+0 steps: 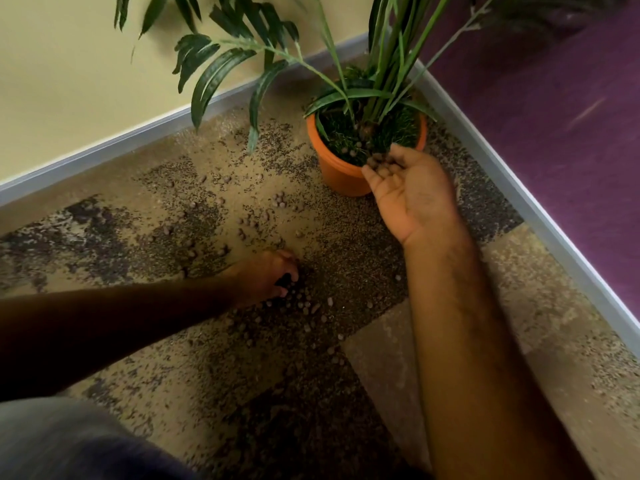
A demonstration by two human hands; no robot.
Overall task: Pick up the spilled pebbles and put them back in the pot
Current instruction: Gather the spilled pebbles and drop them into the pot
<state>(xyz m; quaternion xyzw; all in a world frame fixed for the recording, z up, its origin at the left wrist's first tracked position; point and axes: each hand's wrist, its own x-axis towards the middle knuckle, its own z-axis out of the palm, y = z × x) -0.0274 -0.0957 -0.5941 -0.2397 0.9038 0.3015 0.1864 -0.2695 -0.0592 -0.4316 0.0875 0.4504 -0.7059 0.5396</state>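
Observation:
An orange pot (341,176) with a green palm plant stands on the carpet in the corner. Small brown pebbles (308,308) lie scattered over the carpet in front of it and to its left. My right hand (410,192) is at the pot's near rim, its thumb and curled fingers holding several pebbles (378,161) over the soil. My left hand (272,275) is down on the carpet with its fingers curled round pebbles at the edge of a cluster.
A cream wall with a grey skirting (104,150) runs along the left and a purple wall (554,98) along the right, meeting behind the pot. Palm fronds (221,71) hang over the carpet on the left. My knee (69,445) is at the bottom left.

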